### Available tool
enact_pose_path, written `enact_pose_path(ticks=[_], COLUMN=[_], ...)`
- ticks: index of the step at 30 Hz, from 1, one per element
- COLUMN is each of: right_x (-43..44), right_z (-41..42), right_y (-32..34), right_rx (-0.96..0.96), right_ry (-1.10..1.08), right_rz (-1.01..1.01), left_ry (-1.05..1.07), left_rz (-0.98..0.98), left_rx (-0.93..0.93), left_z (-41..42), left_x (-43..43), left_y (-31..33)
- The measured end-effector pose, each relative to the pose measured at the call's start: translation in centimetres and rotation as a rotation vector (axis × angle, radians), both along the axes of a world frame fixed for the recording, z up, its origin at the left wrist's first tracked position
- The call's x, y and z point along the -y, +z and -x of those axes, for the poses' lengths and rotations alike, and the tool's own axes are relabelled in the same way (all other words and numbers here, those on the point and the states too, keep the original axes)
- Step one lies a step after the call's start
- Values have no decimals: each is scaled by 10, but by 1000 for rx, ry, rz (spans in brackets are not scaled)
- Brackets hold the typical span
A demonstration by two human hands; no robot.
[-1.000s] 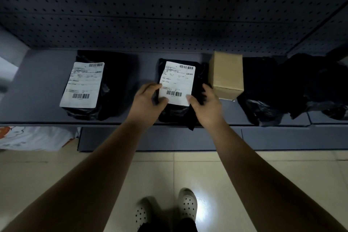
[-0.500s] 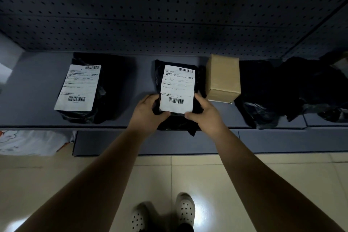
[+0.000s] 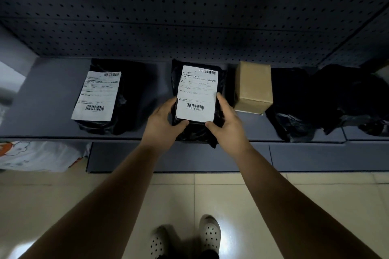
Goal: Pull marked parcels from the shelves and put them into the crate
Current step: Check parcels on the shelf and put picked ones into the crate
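Head view shows us the shelf (image 3: pixel 52 99). The middle black parcel (image 3: pixel 196 92) lies at its near edge, and another labelled parcel (image 3: pixel 99 94) waits at the left. Our left hand (image 3: pixel 162 124) and right hand (image 3: pixel 229 126) grip its two sides, thumbs on the label. We judge nothing is delivered yet, and we cannot see the crate.

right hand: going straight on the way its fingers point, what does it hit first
The right hand grips the labelled parcel; past it, probably the pegboard back wall, just left of the cardboard box, though depth is unclear.
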State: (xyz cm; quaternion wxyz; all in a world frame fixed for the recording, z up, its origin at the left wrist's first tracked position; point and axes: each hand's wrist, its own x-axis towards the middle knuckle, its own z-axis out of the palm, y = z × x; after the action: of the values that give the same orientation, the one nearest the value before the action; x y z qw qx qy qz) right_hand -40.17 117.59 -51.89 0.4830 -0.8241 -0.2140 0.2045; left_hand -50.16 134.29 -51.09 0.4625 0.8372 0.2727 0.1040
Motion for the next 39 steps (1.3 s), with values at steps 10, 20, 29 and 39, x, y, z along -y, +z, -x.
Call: enact_pose_path(ticks=[10, 20, 29, 39], right_x=[-27, -41, 25, 81], right_z=[-5, -18, -19, -83], right_y=[-17, -8, 31, 28], right_rx=[21, 35, 200, 473], right_ry=[-11, -39, -248, -58], right_rz=[176, 157, -2, 282], left_ry=[-10, -68, -98, -176], left_rz=[-102, -91, -285, -133], left_rx=[-121, -239, -113, -117], left_z=[-1, -23, -20, -82], left_x=[-17, -43, 2, 78], left_y=[-15, -7, 28, 23])
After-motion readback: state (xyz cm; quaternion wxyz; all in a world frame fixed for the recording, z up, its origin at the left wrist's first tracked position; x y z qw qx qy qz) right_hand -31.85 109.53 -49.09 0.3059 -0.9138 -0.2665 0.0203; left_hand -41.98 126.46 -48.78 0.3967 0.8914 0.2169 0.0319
